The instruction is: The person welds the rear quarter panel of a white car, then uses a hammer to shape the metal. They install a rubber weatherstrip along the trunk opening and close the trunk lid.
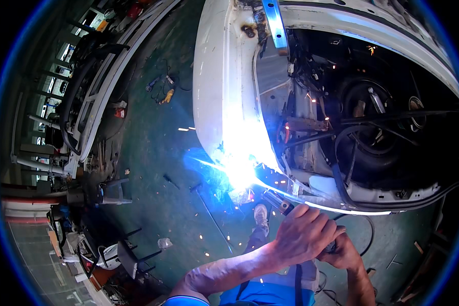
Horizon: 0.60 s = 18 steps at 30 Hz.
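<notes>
A welding torch (279, 202) points up and left at a blinding blue-white arc (239, 173) on the corner of a white car body (211, 76). Wrapped over the torch behind its nozzle is my left hand (303, 232), closed. My right hand (341, 251), also closed, grips the rear of the torch against the left hand; some of its fingers are hidden. Glare hides the metal at the arc. Orange sparks scatter around it and over the open rear compartment (311, 117). A drilled metal strip (274, 25) sits on the body farther up.
A dark cable (371, 239) loops beside my right hand. My shoe (261, 215) stands on the green floor (158, 148), below the arc. A thin rod (214, 219), a corded tool (167, 95) and a stool (116, 191) are to the left. A long white vehicle frame (99, 97) stands farther left.
</notes>
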### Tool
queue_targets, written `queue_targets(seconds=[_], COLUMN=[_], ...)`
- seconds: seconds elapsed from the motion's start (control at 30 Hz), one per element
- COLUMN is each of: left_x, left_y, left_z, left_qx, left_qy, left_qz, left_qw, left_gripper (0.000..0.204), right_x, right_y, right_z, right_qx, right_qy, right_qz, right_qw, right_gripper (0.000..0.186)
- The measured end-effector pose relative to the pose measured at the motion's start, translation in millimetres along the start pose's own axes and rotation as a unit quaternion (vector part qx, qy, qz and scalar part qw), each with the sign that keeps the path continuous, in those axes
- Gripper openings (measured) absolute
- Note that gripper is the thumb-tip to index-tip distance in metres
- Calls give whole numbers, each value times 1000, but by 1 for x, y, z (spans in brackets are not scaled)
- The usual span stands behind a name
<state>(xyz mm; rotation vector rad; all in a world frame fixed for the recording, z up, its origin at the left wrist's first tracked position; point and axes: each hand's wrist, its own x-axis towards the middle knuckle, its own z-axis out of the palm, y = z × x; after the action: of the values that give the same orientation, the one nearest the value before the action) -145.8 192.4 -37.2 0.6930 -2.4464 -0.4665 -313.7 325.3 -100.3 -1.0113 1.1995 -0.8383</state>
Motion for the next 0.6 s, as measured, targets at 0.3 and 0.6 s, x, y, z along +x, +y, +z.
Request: queue_targets(seconds=[0.3,0.6], left_x=[-12,-40], left_y=[6,6], left_z=[5,18], left_qx=[-5,-14], left_qy=[-81,-138], left_qz=[5,-38], left_qw=[997,990], left_gripper=[12,25], right_x=[-9,-17], right_y=[20,58], right_z=[-1,15], right_qx=[23,-106], right_qy=[-20,-2], right_qz=[-16,-4], right_qw=[999,994], right_gripper=[31,69])
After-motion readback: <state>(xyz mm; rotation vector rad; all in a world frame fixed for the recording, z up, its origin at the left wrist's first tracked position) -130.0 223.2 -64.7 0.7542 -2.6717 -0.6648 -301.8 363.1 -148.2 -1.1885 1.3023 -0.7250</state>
